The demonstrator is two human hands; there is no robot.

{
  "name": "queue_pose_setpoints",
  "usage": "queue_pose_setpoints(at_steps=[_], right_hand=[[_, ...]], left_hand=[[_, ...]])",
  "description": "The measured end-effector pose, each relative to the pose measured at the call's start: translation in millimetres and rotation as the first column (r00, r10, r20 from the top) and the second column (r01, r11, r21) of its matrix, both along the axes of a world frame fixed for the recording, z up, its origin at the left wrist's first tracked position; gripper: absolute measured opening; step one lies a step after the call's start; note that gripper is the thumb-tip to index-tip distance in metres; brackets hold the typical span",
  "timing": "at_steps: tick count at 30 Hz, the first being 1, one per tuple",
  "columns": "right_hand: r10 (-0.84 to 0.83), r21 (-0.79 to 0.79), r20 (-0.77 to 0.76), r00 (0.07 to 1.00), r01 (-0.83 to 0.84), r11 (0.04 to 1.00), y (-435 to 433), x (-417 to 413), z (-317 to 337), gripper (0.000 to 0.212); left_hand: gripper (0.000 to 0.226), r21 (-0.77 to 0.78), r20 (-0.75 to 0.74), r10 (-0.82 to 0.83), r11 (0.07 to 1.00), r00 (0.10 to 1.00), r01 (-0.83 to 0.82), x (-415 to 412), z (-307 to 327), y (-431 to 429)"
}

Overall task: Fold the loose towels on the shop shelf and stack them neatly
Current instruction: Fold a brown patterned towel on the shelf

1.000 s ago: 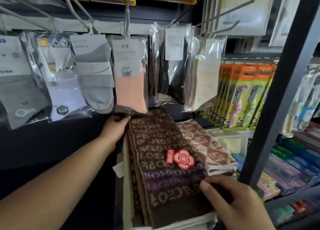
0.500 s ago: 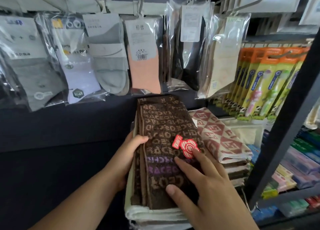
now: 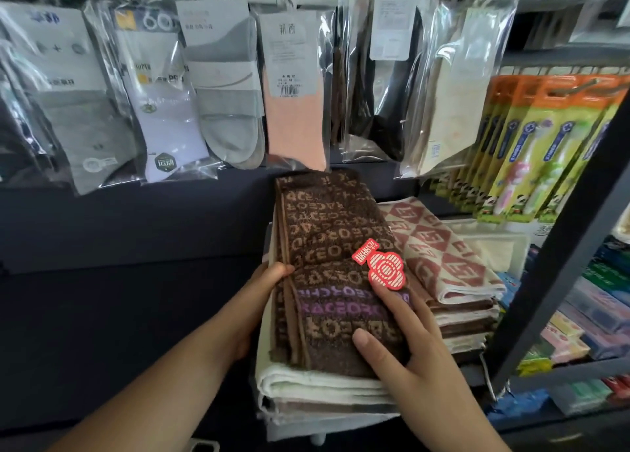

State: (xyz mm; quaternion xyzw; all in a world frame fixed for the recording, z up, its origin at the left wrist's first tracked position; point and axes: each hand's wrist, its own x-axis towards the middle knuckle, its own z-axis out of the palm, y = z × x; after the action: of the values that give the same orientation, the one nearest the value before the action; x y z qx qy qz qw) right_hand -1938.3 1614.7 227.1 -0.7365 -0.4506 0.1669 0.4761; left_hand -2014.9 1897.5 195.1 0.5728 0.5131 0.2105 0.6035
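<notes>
Brown towel [image 3: 327, 219] with a letter pattern lies folded on top of the left pile [image 3: 306, 381], running front to back, its near end just short of the pile's front edge. I see the left hand [image 3: 254, 306] gripping the towel's left edge, thumb on top, other fingers hidden. Right hand [image 3: 412, 356] lies flat on the towel's near right corner, fingers straight, thumb spread wide, one fingertip touching the red tag [image 3: 381, 268]. Second pile [image 3: 460, 315] touches the first on the right. Sock packs [image 3: 293, 103] hang above.
</notes>
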Motion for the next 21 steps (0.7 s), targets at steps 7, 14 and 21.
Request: queue_pose_setpoints(at_steps=[7, 14, 21], right_hand=[[0.046, 0.023, 0.008, 0.999, -0.046, 0.999, 6, -9, -5, 0.079], [0.165, 0.017, 0.024, 0.986, -0.165, 0.986, 15, -16, -4, 0.071], [0.324, 0.038, 0.031, 0.946, -0.325, 0.945, 44, -30, -4, 0.071]], left_hand=[[0.044, -0.071, 0.13, -0.001, 0.997, 0.991, 0.011, -28, -9, -7], [0.077, -0.14, 0.396, -0.08, 0.979, 0.915, 0.146, -108, 10, -70], [0.074, -0.22, 0.489, 0.083, 0.975, 0.868, 0.03, -161, 0, -86]])
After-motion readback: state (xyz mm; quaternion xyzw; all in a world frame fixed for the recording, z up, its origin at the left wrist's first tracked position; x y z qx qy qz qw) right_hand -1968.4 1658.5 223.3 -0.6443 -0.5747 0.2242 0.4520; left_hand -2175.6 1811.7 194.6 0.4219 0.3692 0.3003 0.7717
